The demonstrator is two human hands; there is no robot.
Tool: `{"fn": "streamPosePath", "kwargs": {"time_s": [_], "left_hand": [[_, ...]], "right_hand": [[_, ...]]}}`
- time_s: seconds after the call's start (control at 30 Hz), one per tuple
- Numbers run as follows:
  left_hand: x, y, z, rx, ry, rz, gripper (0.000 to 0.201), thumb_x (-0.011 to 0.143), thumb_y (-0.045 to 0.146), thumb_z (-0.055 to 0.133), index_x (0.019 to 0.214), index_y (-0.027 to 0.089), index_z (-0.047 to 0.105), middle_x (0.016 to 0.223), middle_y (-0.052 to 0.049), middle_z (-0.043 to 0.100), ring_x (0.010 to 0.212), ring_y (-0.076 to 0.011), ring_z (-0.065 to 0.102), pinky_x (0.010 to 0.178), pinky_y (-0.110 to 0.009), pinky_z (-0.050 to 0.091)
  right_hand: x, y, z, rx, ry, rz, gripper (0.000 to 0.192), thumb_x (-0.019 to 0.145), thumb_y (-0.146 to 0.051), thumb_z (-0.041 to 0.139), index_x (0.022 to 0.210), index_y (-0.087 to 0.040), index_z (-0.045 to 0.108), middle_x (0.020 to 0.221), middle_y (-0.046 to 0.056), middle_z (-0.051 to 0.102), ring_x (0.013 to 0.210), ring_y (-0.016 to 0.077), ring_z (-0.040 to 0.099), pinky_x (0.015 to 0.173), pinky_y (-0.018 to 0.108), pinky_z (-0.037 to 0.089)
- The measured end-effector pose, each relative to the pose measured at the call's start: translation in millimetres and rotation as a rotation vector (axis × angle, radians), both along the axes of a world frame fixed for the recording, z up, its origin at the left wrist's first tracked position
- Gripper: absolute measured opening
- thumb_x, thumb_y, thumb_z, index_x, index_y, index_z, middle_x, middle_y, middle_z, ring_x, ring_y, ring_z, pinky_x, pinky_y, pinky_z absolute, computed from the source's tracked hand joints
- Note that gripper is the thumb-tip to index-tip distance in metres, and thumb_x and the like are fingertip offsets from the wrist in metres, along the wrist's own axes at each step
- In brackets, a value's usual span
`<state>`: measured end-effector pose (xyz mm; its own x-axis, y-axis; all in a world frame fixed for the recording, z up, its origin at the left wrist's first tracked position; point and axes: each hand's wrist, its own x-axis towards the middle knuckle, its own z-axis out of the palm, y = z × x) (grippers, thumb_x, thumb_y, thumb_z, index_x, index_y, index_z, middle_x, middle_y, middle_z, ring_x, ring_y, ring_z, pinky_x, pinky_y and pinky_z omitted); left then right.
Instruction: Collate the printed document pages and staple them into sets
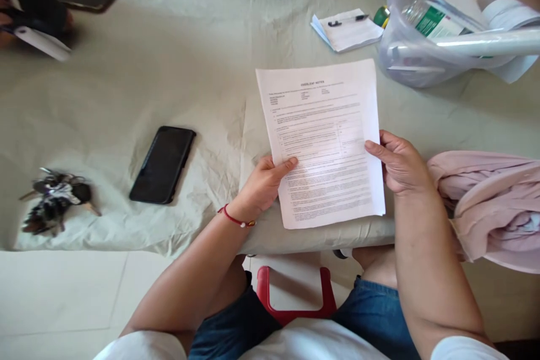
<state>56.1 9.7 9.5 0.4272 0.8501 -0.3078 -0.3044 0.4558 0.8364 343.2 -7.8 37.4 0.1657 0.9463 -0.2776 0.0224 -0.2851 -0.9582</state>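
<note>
A stack of printed paper sheets (pixel 324 140) is held up over the table's front edge, its text side facing me. My left hand (pixel 268 180) grips the left margin, thumb on top and fingers hidden behind. On the right margin, my right hand (pixel 396 160) pinches the sheets the same way, its thumb lying across the front. The heading on the top page seems to read "Overleaf Notes"; the smaller print is too fine to read. A red bracelet (pixel 236 217) circles my left wrist.
Left on the cloth-covered table (pixel 202 79) lie a black phone (pixel 162 165) and a bunch of keys (pixel 59 199). A notepad (pixel 348 31) with a pen and a clear plastic basket (pixel 400 62) stand back right. Pink cloth (pixel 498 208) lies right. Another person's hand (pixel 6 17) shows far left.
</note>
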Motion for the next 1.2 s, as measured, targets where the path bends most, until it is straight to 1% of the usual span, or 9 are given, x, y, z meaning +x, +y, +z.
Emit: {"fn": "streamPosePath", "kwargs": {"time_s": [0.13,0.23,0.43,0.63,0.73,0.83,0.97,1.07,1.2], "left_hand": [[-2.8,4.8,-3.0,-0.008,-0.014,0.054,0.047,0.083,0.051,0.095,0.116,0.019,0.086,0.131,-0.016,0.084,0.129,-0.0400,0.077,0.111,-0.053,0.063],[-3.4,5.5,-3.4,-0.024,-0.029,0.050,0.047,0.082,0.051,0.096,0.117,0.019,0.086,0.131,-0.016,0.084,0.128,-0.0399,0.077,0.110,-0.053,0.063],[-2.2,3.3,-4.4,0.005,-0.018,0.043,0.047,0.082,0.051,0.097,0.115,0.019,0.086,0.131,-0.016,0.084,0.131,-0.0409,0.076,0.115,-0.056,0.061],[-1.7,0.7,-2.0,0.007,-0.023,0.023,0.050,0.080,0.047,0.099,0.119,0.018,0.086,0.131,-0.016,0.084,0.131,-0.0408,0.076,0.117,-0.057,0.059],[-1.9,1.9,0.5,-0.012,-0.016,0.042,0.048,0.081,0.049,0.098,0.115,0.017,0.086,0.126,-0.016,0.086,0.125,-0.0392,0.079,0.113,-0.054,0.062],[-2.3,6.1,1.0,-0.030,-0.006,0.084,0.044,0.084,0.052,0.093,0.107,0.017,0.085,0.117,-0.015,0.087,0.114,-0.0362,0.082,0.103,-0.048,0.065],[-2.3,10.5,-1.1,-0.046,0.023,0.144,0.031,0.080,0.044,0.089,0.095,0.017,0.081,0.101,-0.011,0.087,0.101,-0.0324,0.083,0.087,-0.041,0.065],[-1.4,10.1,-2.8,-0.028,0.063,0.121,0.027,0.079,0.040,0.088,0.092,0.018,0.080,0.098,-0.010,0.087,0.098,-0.0301,0.083,0.088,-0.040,0.065],[0.2,8.2,-4.9,0.011,0.084,0.138,0.030,0.080,0.043,0.090,0.094,0.018,0.081,0.099,-0.009,0.087,0.099,-0.0285,0.082,0.092,-0.041,0.064]], "right_hand": [[-3.3,-4.0,0.9,-0.102,0.005,0.152,0.055,0.073,-0.062,0.099,0.112,-0.028,0.083,0.116,0.006,0.088,0.114,0.0357,0.083,0.107,0.060,0.065],[-5.9,-6.1,-0.3,-0.152,0.033,0.199,0.050,0.072,-0.060,0.101,0.109,-0.029,0.086,0.113,0.006,0.088,0.115,0.0363,0.083,0.107,0.060,0.066],[-6.0,-6.1,-2.7,-0.155,0.021,0.180,0.047,0.071,-0.061,0.101,0.103,-0.029,0.087,0.114,0.005,0.088,0.119,0.0365,0.082,0.110,0.061,0.065],[-7.0,-1.0,-5.3,-0.021,-0.048,0.019,0.057,0.065,-0.054,0.105,0.110,-0.027,0.083,0.125,0.005,0.087,0.128,0.0388,0.079,0.118,0.064,0.059],[-3.5,1.0,-5.4,0.007,-0.058,-0.016,0.052,0.065,-0.052,0.105,0.106,-0.028,0.084,0.124,0.004,0.087,0.129,0.0399,0.078,0.120,0.066,0.057],[3.3,1.0,-3.7,0.013,-0.086,-0.019,0.050,0.065,-0.054,0.105,0.104,-0.031,0.084,0.125,0.003,0.087,0.131,0.0404,0.077,0.120,0.067,0.058],[11.5,-1.3,-1.4,0.027,-0.111,-0.014,0.048,0.066,-0.055,0.104,0.103,-0.032,0.084,0.123,0.005,0.087,0.131,0.0412,0.077,0.117,0.068,0.060],[13.7,-2.8,-1.2,0.009,-0.113,0.000,0.047,0.067,-0.055,0.103,0.103,-0.032,0.084,0.122,0.006,0.087,0.131,0.0419,0.076,0.116,0.070,0.060],[15.7,-2.5,-4.8,-0.006,-0.123,0.010,0.048,0.069,-0.058,0.101,0.105,-0.033,0.084,0.124,0.003,0.086,0.131,0.0407,0.076,0.121,0.068,0.056]]}}
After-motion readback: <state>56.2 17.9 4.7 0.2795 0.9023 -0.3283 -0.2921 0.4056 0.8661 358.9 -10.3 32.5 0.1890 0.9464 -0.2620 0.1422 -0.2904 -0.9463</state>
